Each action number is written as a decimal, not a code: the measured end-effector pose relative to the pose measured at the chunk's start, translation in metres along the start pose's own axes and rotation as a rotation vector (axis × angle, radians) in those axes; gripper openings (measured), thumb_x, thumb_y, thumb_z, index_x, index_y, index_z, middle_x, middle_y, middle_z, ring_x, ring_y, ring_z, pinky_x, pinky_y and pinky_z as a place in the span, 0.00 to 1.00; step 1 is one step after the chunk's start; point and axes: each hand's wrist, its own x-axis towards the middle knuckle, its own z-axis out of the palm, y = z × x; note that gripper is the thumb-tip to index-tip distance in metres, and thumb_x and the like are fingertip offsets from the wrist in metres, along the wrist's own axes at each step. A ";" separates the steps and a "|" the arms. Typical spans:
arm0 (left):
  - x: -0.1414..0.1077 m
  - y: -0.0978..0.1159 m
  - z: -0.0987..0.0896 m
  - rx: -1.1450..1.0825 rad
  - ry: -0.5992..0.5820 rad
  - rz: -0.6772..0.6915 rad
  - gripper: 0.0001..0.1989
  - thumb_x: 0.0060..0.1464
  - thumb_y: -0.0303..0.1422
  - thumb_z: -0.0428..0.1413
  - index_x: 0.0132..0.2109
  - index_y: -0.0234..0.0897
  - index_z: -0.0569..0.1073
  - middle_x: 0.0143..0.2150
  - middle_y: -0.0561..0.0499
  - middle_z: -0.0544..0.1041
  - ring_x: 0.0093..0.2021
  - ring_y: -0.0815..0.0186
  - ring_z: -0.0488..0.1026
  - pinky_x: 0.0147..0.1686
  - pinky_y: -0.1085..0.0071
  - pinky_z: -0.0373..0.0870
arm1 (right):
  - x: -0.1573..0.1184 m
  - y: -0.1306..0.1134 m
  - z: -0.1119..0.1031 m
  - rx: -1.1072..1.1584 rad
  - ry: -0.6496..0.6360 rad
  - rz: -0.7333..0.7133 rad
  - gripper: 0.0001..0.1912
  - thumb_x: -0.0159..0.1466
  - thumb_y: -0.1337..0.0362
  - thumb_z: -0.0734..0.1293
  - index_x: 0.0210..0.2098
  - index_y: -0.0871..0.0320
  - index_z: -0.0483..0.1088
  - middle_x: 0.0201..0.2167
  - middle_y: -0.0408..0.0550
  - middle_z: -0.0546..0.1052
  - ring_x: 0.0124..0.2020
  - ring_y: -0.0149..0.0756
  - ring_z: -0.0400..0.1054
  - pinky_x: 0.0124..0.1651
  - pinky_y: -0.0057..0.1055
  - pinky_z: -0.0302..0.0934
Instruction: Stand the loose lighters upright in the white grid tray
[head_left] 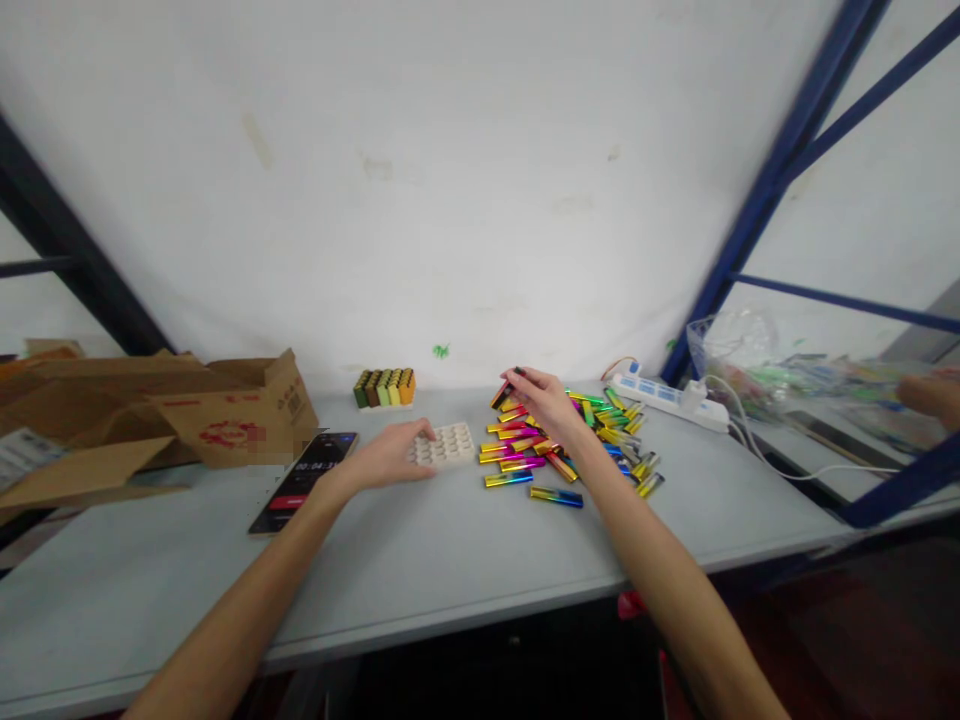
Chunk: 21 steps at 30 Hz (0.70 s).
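Note:
My left hand [394, 453] rests at the left end of a white tray [451, 442] with rows of round holes, its thumb and fingers closed on the edge. Above the far side of a pile of shiny coloured tubes [525, 463], my right hand [541, 400] pinches a dark and red tube [502, 394]. One blue and gold tube [556, 497] lies apart at the pile's near side. Behind my left hand, a block of upright green, brown, yellow and orange tubes [385, 390] stands near the wall.
A phone [304, 483] showing a timer lies on the left, beside open cardboard boxes [240, 415]. On the right are a white power strip [667, 400] with a cable, blue shelf posts [765, 185] and plastic bags [750, 370]. Another person's hand [930, 397] shows at the right edge.

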 end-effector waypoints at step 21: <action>-0.012 0.008 0.000 -0.097 0.042 0.031 0.30 0.45 0.48 0.66 0.50 0.41 0.65 0.49 0.46 0.76 0.44 0.54 0.75 0.42 0.65 0.69 | -0.035 0.032 0.039 -0.497 0.082 0.059 0.23 0.63 0.47 0.61 0.19 0.53 0.54 0.16 0.38 0.57 0.20 0.29 0.53 0.24 0.29 0.47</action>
